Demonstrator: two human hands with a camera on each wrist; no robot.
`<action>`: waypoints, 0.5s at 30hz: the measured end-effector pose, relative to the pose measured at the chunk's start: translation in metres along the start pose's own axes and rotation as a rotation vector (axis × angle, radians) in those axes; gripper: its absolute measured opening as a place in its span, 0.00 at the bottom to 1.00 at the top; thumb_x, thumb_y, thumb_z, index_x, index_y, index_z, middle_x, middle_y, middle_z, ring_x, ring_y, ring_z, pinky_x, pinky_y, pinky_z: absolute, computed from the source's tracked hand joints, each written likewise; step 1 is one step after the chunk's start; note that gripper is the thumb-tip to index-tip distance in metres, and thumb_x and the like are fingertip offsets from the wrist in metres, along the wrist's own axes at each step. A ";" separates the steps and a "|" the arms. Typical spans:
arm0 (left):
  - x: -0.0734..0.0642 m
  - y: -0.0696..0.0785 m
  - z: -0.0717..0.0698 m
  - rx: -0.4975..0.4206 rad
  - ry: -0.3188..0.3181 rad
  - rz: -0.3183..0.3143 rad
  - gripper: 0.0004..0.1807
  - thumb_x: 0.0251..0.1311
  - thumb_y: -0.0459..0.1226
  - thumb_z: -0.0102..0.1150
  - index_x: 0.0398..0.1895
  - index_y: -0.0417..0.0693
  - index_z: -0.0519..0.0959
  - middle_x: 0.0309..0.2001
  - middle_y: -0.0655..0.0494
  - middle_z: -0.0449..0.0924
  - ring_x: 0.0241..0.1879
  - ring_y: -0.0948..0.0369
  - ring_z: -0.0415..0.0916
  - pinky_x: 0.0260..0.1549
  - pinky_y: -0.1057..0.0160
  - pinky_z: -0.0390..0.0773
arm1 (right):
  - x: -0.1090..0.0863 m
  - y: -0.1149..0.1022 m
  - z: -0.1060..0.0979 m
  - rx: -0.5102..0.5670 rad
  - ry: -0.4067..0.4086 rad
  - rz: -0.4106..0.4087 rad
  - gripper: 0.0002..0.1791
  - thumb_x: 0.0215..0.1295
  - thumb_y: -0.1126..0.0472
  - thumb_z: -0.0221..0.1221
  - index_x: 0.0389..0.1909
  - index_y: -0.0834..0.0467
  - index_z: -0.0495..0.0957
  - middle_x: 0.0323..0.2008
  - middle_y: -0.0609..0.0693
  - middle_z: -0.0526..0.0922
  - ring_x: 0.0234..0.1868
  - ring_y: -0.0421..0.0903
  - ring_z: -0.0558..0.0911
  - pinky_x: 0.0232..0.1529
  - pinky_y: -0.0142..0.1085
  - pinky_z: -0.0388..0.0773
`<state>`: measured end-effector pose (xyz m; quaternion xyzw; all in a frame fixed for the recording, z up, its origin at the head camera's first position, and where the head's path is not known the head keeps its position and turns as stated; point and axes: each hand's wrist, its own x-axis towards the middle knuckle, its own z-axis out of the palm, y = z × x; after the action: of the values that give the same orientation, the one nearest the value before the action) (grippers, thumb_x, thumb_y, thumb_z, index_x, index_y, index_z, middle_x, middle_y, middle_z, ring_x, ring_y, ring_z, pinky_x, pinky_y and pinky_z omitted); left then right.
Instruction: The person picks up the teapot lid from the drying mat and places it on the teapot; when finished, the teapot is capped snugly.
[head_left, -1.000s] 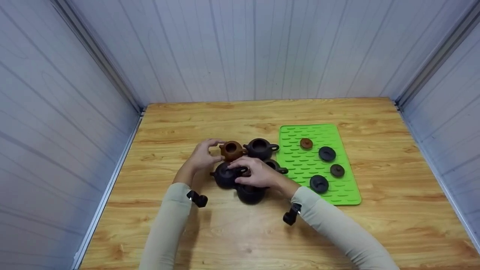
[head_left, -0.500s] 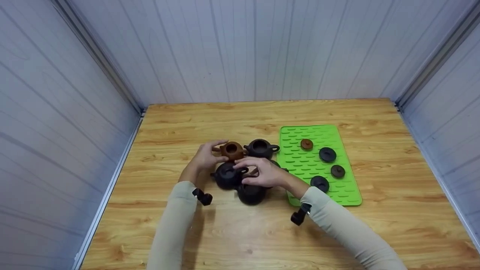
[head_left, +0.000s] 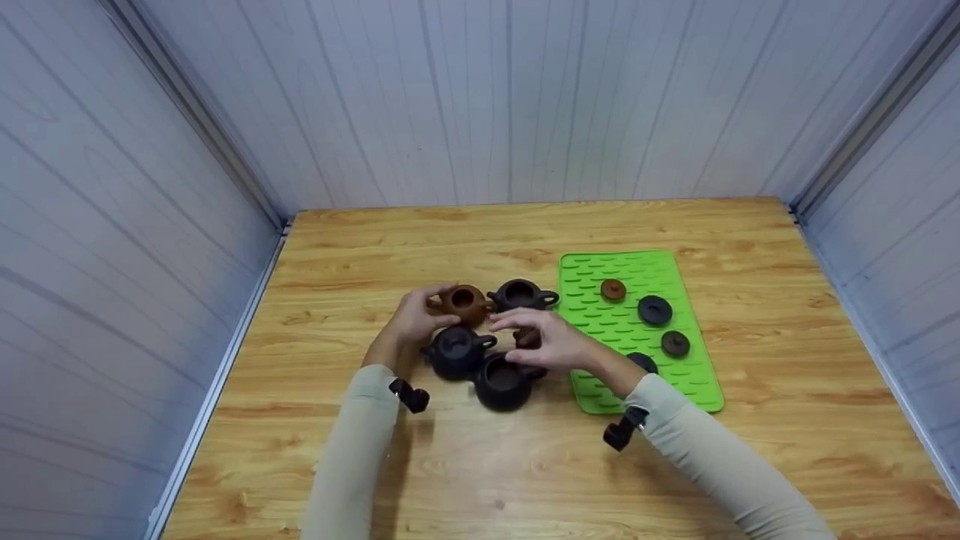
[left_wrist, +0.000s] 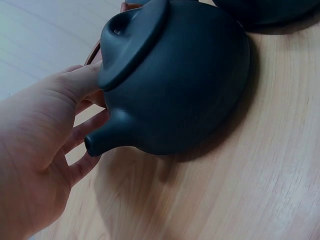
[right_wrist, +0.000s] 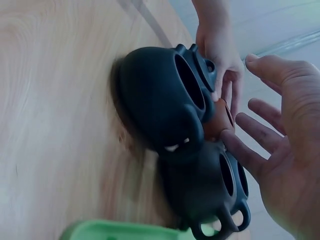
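Note:
My left hand (head_left: 415,316) holds the small reddish-brown teapot (head_left: 472,311) by its left side, thumb and fingers around it; this teapot has no lid on. Just in front sits a black teapot (head_left: 454,358) wearing its lid, large in the left wrist view (left_wrist: 185,85). My right hand (head_left: 559,341) hovers over the cluster with fingers spread and holds nothing. Under it, a dark brown teapot (head_left: 527,337) is mostly hidden. Nearest me stands a lidless black teapot (head_left: 501,390). Another lidless black teapot (head_left: 529,306) is at the back.
A green mat (head_left: 600,264) lies right of the teapots. On it rest a reddish-brown lid (head_left: 613,290), a black lid (head_left: 655,310), a dark brown lid (head_left: 675,344) and another black lid (head_left: 641,361), partly covered by my right forearm. Walls enclose the wooden table (head_left: 465,465).
My right hand has drawn away rightward from the lidded black teapot, uncovering more of the front black teapot. My left hand has moved slightly right, its fingers closing in on the reddish-brown teapot.

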<state>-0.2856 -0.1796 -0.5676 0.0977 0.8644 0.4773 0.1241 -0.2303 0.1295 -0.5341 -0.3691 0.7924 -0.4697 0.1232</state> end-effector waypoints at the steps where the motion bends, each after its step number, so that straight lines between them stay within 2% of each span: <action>1: 0.000 0.000 0.000 -0.013 -0.001 0.000 0.36 0.72 0.30 0.75 0.82 0.46 0.76 0.77 0.39 0.80 0.72 0.37 0.82 0.70 0.45 0.84 | -0.002 0.001 -0.002 0.000 0.004 0.000 0.26 0.73 0.67 0.73 0.70 0.64 0.84 0.76 0.68 0.81 0.80 0.67 0.78 0.75 0.62 0.80; 7: 0.000 0.002 0.003 -0.096 0.010 -0.044 0.36 0.71 0.27 0.74 0.81 0.44 0.77 0.74 0.36 0.80 0.71 0.39 0.81 0.65 0.54 0.83 | -0.011 0.004 -0.018 0.012 0.019 0.003 0.24 0.74 0.70 0.70 0.69 0.63 0.85 0.76 0.71 0.79 0.74 0.70 0.81 0.62 0.59 0.90; 9: 0.000 0.001 0.003 -0.100 0.015 -0.051 0.36 0.71 0.27 0.74 0.81 0.44 0.77 0.75 0.37 0.80 0.71 0.40 0.81 0.65 0.55 0.82 | -0.014 0.005 -0.023 0.009 0.025 0.002 0.23 0.74 0.70 0.70 0.68 0.64 0.85 0.75 0.71 0.79 0.74 0.70 0.81 0.62 0.60 0.90; 15: 0.001 -0.001 0.002 -0.083 0.012 -0.042 0.36 0.71 0.28 0.74 0.81 0.43 0.76 0.78 0.39 0.77 0.73 0.39 0.79 0.71 0.48 0.81 | -0.025 0.011 -0.038 -0.016 0.068 0.013 0.24 0.75 0.69 0.71 0.69 0.67 0.83 0.76 0.71 0.79 0.74 0.68 0.81 0.59 0.62 0.90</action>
<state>-0.2855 -0.1783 -0.5699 0.0715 0.8464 0.5107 0.1329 -0.2391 0.1749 -0.5270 -0.3485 0.8024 -0.4748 0.0962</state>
